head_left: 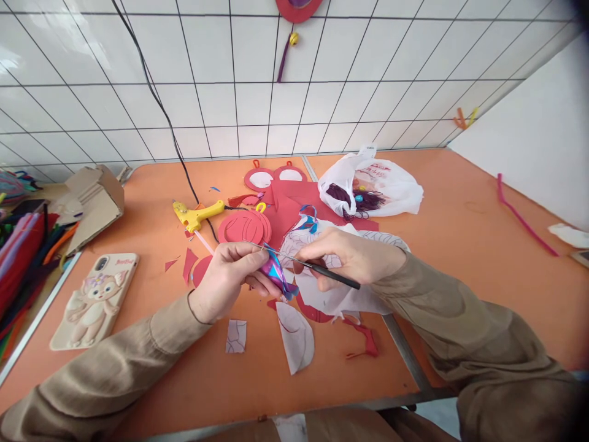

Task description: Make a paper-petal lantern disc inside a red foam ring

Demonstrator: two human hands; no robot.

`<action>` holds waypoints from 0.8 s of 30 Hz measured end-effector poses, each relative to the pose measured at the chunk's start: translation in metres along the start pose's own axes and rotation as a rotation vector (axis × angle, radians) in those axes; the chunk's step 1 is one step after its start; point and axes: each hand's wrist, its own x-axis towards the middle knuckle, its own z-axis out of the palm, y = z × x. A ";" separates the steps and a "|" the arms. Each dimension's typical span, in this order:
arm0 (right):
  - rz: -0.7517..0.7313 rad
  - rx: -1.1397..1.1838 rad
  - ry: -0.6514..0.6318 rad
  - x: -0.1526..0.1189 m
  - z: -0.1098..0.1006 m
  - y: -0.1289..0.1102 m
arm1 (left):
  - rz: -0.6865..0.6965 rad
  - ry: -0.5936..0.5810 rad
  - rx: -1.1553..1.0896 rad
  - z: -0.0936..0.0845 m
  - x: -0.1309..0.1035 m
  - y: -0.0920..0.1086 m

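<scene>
My left hand (234, 267) is closed, pinching a shiny purple-blue iridescent sheet (275, 273), which looks folded or curled. From the other side my right hand (352, 255) grips black-handled scissors (334, 275), with thin metal blades reaching to the upper edge of the sheet near my left fingertips. How far the blades are apart is hard to make out. Under and behind my hands lie red sheets (294, 205), stacked red rings (243, 226) and white patterned fabric (306, 239). A blue shiny scrap (309, 222) rests on that fabric.
A yellow glue gun (197, 215) with a black cord lies left of the rings. There is a phone (96, 301) at left, a cardboard box (96, 199) behind it, and a white plastic bag (396, 187) at the back. White cut pieces (297, 337) and red scraps (365, 337) lie in front.
</scene>
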 end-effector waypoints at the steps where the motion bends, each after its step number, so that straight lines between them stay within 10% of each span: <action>1: -0.001 -0.002 -0.002 0.000 -0.001 0.000 | 0.000 -0.007 -0.004 0.000 0.000 0.000; 24: 0.059 -0.036 -0.016 -0.005 -0.006 -0.002 | -0.026 -0.071 -0.105 0.001 -0.001 -0.001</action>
